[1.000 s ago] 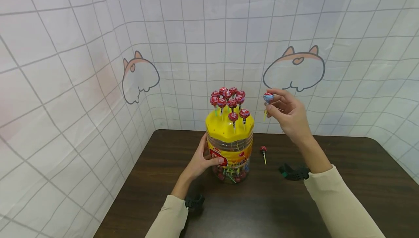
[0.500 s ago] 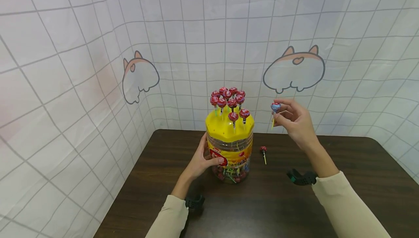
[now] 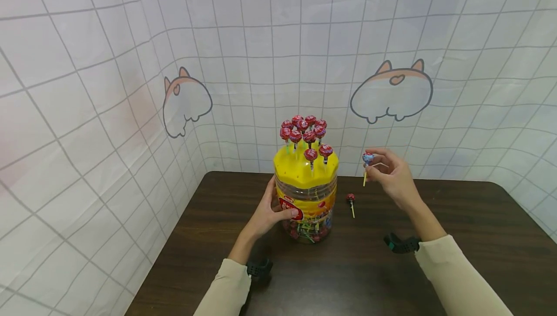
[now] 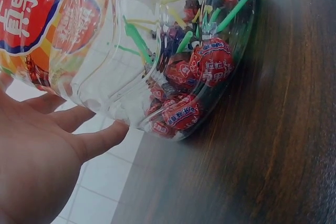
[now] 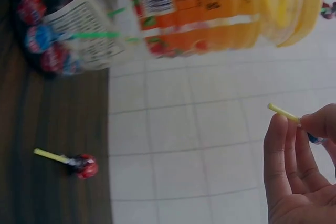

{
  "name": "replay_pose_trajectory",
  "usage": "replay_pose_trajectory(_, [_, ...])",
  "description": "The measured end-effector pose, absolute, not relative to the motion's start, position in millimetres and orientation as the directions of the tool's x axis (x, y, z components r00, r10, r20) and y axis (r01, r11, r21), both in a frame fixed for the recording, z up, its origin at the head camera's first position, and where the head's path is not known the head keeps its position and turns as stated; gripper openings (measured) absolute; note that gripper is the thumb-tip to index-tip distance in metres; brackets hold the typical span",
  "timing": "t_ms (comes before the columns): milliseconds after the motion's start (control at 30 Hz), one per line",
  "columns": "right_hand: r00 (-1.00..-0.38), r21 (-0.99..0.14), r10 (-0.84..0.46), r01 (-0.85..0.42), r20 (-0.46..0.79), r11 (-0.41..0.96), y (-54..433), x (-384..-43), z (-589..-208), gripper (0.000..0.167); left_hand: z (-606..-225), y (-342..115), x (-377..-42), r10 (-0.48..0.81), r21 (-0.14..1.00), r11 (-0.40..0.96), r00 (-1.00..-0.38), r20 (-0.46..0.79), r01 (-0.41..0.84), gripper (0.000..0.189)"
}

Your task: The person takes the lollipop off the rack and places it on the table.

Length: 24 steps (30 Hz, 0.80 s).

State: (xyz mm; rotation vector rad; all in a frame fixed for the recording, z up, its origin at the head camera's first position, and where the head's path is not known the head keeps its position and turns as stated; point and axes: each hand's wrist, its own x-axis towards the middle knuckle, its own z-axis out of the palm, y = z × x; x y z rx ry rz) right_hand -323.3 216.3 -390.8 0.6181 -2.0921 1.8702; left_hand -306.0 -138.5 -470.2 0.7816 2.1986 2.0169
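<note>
A clear plastic jar (image 3: pixel 323 202) with an orange label and a yellow lid (image 3: pixel 289 168) stands upright on the table. My left hand (image 3: pixel 262 217) holds its left side, thumb across the front of the label and fingers reaching behind. Several red-wrapped lollipops (image 3: pixel 309 136) stick up from the lid, and more lollipops (image 4: pixel 212 61) lie in the jar's bottom. To the right, in the air, my right hand (image 3: pixel 393 178) pinches a blue-and-red lollipop (image 3: pixel 368 158), head up. The right wrist view shows its yellow stick (image 5: pixel 282 112) poking out past thumb and fingers.
One red lollipop (image 3: pixel 350 198) lies on the dark wooden table (image 3: pixel 330 282) just right of the jar, its yellow stick pointing toward me. A white grid-patterned cloth (image 3: pixel 243 89) hangs behind the table and along its left side.
My right hand has moved down and slightly right with the pinched lollipop, away from the lid. The left hand and the jar have stayed put.
</note>
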Motion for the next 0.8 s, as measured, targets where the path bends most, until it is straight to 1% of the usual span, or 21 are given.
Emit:
replay_pose_trajectory(267, [-0.899, -0.895, -0.163, -0.428, 0.407, 0.122, 222, -335, -418, 0.038, -472, -139, -307, 0.395, 0.944, 0.015, -0.869, 0.297, 0.329, 0.102])
replay_pose_trajectory(600, [-0.944, -0.937, -0.178, -0.307, 0.277, 0.169, 229, -346, -448, 0.039, -472, -139, -307, 0.402, 0.94, 0.02, -0.864, 0.305, 0.341, 0.102])
replay_pose_trajectory(800, [-0.96, -0.959, -0.207, -0.227, 0.19, 0.17, 233, -352, -465, 0.044, -472, -139, -308, 0.403, 0.942, 0.012, -0.864, 0.303, 0.336, 0.102])
